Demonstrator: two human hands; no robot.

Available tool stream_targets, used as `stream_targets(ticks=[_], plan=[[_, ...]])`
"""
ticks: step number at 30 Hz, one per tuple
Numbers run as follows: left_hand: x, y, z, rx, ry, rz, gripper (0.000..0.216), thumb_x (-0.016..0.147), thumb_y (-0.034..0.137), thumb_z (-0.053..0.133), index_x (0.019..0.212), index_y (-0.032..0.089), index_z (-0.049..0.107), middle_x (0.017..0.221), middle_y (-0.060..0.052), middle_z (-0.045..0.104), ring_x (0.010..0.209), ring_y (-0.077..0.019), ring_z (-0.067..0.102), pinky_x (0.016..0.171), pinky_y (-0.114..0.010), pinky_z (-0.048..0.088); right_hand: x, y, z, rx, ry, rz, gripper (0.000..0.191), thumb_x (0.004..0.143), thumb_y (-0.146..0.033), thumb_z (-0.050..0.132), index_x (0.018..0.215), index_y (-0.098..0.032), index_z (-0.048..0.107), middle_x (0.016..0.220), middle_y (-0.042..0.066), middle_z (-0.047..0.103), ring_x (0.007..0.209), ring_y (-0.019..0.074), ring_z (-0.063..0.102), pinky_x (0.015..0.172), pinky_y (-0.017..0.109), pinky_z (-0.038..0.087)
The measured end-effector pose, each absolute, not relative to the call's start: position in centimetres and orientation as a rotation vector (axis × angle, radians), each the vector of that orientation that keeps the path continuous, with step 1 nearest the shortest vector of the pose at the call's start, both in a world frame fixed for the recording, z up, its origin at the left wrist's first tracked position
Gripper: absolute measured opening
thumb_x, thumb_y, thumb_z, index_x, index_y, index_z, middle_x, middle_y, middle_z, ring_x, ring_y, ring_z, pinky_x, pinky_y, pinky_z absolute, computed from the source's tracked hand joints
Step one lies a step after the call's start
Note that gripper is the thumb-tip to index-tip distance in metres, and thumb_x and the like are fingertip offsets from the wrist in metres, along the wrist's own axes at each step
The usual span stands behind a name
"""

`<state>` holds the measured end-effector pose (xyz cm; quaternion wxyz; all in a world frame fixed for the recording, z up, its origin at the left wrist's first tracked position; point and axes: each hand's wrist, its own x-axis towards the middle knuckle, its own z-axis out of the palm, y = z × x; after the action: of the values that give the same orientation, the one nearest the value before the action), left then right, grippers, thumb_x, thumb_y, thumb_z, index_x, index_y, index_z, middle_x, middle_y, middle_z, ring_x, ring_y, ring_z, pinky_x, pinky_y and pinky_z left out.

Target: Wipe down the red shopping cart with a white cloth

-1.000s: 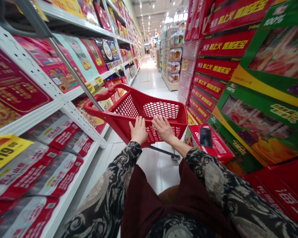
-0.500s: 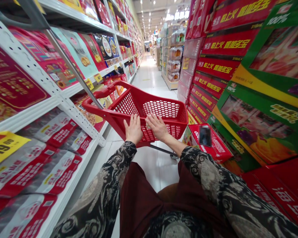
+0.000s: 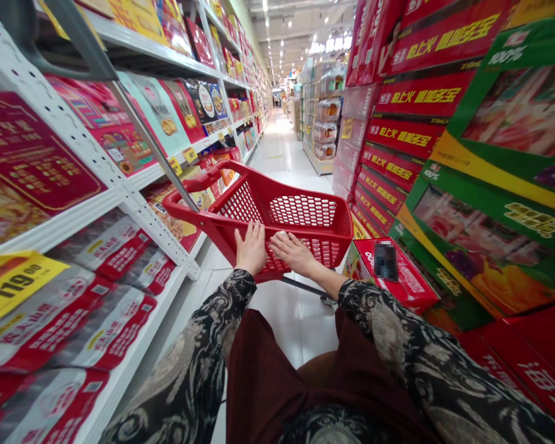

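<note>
A red rolling shopping basket [image 3: 305, 213] with perforated walls stands on the floor ahead of me, and nothing shows inside the part in view. Its grey handle [image 3: 81, 46] reaches up to the top left on a metal rod. My left hand [image 3: 251, 248], fingers stretched, is at the basket's near side wall. Beside it, my right hand [image 3: 292, 251] lies flat with fingers pointing left, just below the rim. Whether the palms press on the wall is hard to tell. Neither hand grips anything.
White shelves [image 3: 97, 172] with boxed goods and bottle packs line the left. Stacked red cartons [image 3: 398, 135] and green fruit cartons [image 3: 485, 222] rise on the right. A red box [image 3: 411, 280] stands by the basket's right end. The aisle floor [image 3: 280, 145] runs ahead.
The view has shifted slightly, so shelves and basket sit a little lower and further right. Both hands stay at the basket's side, with the right hand's fingers now slightly lower against the rim.
</note>
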<state>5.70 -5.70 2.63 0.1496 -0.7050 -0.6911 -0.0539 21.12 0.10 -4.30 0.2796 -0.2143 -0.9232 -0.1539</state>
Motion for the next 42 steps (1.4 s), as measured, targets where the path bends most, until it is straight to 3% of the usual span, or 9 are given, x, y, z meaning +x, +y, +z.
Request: stream_targets(ticks=[6, 13, 16, 23, 33, 37, 42], plan=[[4.5, -5.9, 3.0, -1.909, -2.064, -0.180, 0.064, 0.077, 0.017, 0.032, 0.140, 0.007, 0.026, 0.150, -0.012, 0.021, 0.140, -0.0262, 0.014, 0.109, -0.059, 0.011, 18.7, 0.9, -1.9, -0.667, -2.354, -0.407, 0.039, 0.093, -0.015, 0.036, 0.131, -0.016, 0.044, 0.141, 0.009, 0.040, 0.136, 0.0214, 0.026, 0.111, 0.048, 0.025], [3.9, -6.1, 2.9, -1.962, -2.034, -0.148, 0.066, 0.077, 0.019, 0.035, 0.141, 0.009, 0.024, 0.150, -0.012, 0.020, 0.140, -0.0250, 0.012, 0.109, -0.060, 0.010, 18.7, -0.5, -6.7, -0.506, -2.566, -0.382, 0.036, 0.089, -0.011, 0.044, 0.123, -0.015, 0.052, 0.135, 0.012, 0.048, 0.129, 0.0213, 0.039, 0.106, 0.045, 0.033], [3.7, -6.2, 2.7, -1.977, -2.009, -0.160, 0.065, 0.077, 0.019, 0.035, 0.141, 0.009, 0.025, 0.150, -0.012, 0.020, 0.140, -0.0254, 0.013, 0.109, -0.059, 0.012, 19.0, -1.0, -6.3, -0.522, -2.535, -0.359, 0.036, 0.089, -0.013, 0.044, 0.124, -0.017, 0.051, 0.136, 0.011, 0.047, 0.130, 0.0210, 0.038, 0.106, 0.045, 0.032], [5.9, -5.7, 2.6, -2.032, -1.920, -0.175, 0.062, 0.078, 0.015, 0.031, 0.140, 0.011, 0.029, 0.150, -0.011, 0.023, 0.139, -0.0257, 0.015, 0.110, -0.058, 0.009, 20.3, 0.7, -1.1, -1.043, -2.203, -0.235, 0.042, 0.089, -0.011, 0.040, 0.129, -0.019, 0.047, 0.140, 0.011, 0.041, 0.133, 0.0220, 0.031, 0.109, 0.045, 0.024], [7.1, -4.7, 2.6, -2.068, -1.984, -0.161, 0.063, 0.077, 0.018, 0.036, 0.140, 0.015, 0.030, 0.147, -0.011, 0.030, 0.139, -0.0253, 0.018, 0.110, -0.059, 0.006, 32.5, 0.7, -2.6, -1.392, -1.946, -0.195, 0.047, 0.079, -0.006, 0.040, 0.123, -0.016, 0.052, 0.130, 0.015, 0.050, 0.121, 0.0273, 0.041, 0.100, 0.052, 0.030], [8.6, -4.5, 2.6, -2.124, -1.946, -0.152, 0.062, 0.076, 0.019, 0.037, 0.138, 0.016, 0.034, 0.147, -0.011, 0.032, 0.137, -0.0271, 0.021, 0.109, -0.059, 0.007, 31.0, -0.1, -2.3, -1.417, -1.941, -0.152, 0.050, 0.077, -0.006, 0.043, 0.126, -0.013, 0.050, 0.132, 0.016, 0.047, 0.125, 0.0275, 0.037, 0.103, 0.048, 0.029], [10.3, -4.5, 2.5, -2.189, -1.937, -0.156, 0.061, 0.077, 0.019, 0.037, 0.138, 0.017, 0.035, 0.147, -0.011, 0.031, 0.138, -0.0265, 0.021, 0.109, -0.059, 0.011, 26.1, 0.0, -2.4, -1.247, -2.087, -0.154, 0.047, 0.080, -0.010, 0.044, 0.126, -0.020, 0.051, 0.139, 0.011, 0.040, 0.132, 0.0266, 0.027, 0.106, 0.049, 0.026]])
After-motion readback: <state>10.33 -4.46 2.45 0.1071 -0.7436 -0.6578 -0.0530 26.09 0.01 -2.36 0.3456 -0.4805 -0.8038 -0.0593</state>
